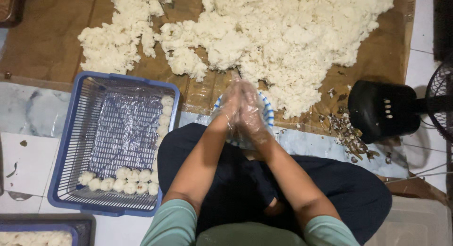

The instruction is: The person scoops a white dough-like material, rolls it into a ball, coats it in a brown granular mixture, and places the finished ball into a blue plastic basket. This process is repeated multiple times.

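Pale green sleeves and two bare forearms lead away from the camera, over dark trousers on crossed legs, to where the left hand [232,104] and right hand [250,115] meet palm to palm. Both hands wear thin clear plastic gloves, and their grip is clenched together, pressed flat one against the other; whatever lies between the palms is hidden, so I cannot tell what they are grasping. Just beneath the hands sits a small bowl [268,115] with a blue and white striped rim, on the floor at the near edge of the brown sheet [47,43].

Spread over that sheet, beyond the hands, lies a big heap of cooked white rice [292,38], with a smaller clump off to the left side. To the left of the knees stands a blue plastic basket [71,133] lined with clear film; small white rice balls [123,180] sit in a row along its near wall and up its right wall. Part of a second blue basket [80,225] shows at the near left corner of the floor. On the right stands a black fan [384,109], with brown scraps [349,135] scattered on the floor just beside its base.
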Action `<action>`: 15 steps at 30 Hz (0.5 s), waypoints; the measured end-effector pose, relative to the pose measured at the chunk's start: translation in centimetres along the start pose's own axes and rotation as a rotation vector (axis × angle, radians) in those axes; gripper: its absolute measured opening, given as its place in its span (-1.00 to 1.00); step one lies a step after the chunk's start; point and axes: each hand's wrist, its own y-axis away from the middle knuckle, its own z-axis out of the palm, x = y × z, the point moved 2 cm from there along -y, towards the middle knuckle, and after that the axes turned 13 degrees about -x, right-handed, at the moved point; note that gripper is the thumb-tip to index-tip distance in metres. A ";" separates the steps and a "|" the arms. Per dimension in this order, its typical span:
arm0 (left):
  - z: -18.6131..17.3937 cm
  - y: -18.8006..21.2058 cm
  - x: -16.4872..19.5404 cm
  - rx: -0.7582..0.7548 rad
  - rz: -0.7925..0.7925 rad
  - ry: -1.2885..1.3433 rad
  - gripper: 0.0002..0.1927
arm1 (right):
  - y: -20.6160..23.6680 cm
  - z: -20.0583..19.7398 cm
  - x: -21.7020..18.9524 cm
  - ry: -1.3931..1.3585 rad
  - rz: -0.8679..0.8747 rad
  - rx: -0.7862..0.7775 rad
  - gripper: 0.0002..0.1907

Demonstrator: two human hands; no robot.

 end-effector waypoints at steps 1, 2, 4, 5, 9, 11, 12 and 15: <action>-0.1 -0.1 0.2 0.025 0.053 -0.193 -0.28 | 0.0 0.5 0.3 -0.257 0.070 -0.035 -0.55; -0.2 -0.1 0.1 0.030 -0.035 -0.238 -0.25 | 0.1 1.0 0.6 -0.514 0.143 -0.067 -0.53; -0.3 0.2 -0.1 0.037 -0.207 -0.329 -0.18 | 0.6 2.0 1.6 -0.548 0.388 -0.199 -0.61; -0.2 0.4 0.0 0.050 -0.170 -0.349 -0.19 | 0.9 2.5 2.2 -0.565 0.508 -0.268 -0.63; 0.1 1.5 0.3 0.068 -0.044 -0.338 -0.26 | 0.7 3.4 4.8 -0.699 0.461 -0.193 -0.68; 0.2 1.6 0.4 0.063 0.023 -0.317 -0.30 | -0.1 3.2 5.8 -0.032 0.284 -0.231 -0.69; 0.2 1.5 0.4 0.063 0.062 -0.321 -0.32 | -0.4 3.3 6.6 -0.134 0.426 -0.237 -0.67; 0.0 0.6 0.1 0.033 -0.023 0.025 -0.41 | -1.6 3.6 7.4 -0.603 0.711 -0.172 -0.57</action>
